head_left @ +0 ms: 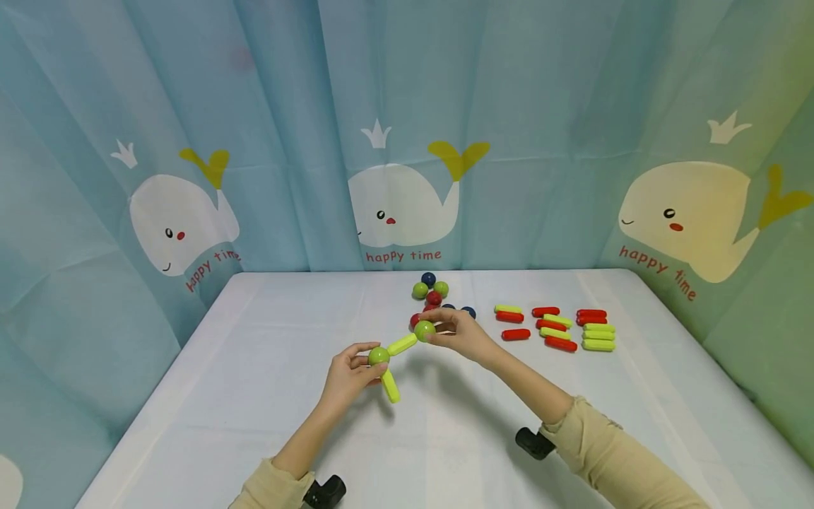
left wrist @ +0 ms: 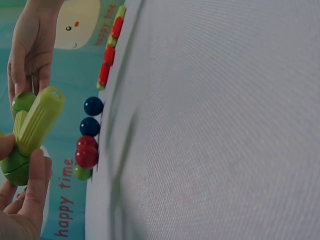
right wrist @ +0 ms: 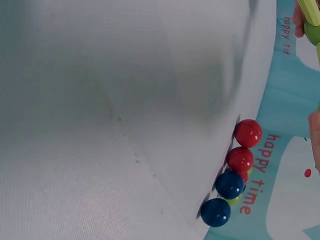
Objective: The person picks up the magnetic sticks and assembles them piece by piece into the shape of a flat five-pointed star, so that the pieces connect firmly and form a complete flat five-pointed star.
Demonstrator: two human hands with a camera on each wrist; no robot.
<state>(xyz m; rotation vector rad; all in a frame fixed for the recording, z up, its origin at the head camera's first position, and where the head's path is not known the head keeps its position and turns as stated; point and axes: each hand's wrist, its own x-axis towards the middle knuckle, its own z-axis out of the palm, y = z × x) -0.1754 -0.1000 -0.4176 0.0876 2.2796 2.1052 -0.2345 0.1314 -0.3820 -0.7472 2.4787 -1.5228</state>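
My left hand [head_left: 346, 375] pinches a green ball [head_left: 379, 355] between thumb and fingers. Two yellow-green rods join that ball: a lower rod [head_left: 391, 387] slants down toward me, and an upper rod [head_left: 402, 344] runs up to the right. At the upper rod's far end sits a second green ball [head_left: 425, 330], which my right hand [head_left: 463, 334] grips with thumb and fingertips. The linked piece is held above the table. In the left wrist view the lower rod [left wrist: 41, 120] shows its free end, and the right hand [left wrist: 34, 50] is behind it.
On the white table [head_left: 254, 339], loose red, blue and green balls [head_left: 434, 298] cluster at the back middle, partly hidden by my right hand. Several red rods [head_left: 516, 334] and yellow-green rods [head_left: 599, 345] lie in groups at the right. A blue whale-print curtain [head_left: 540, 141] hangs behind.
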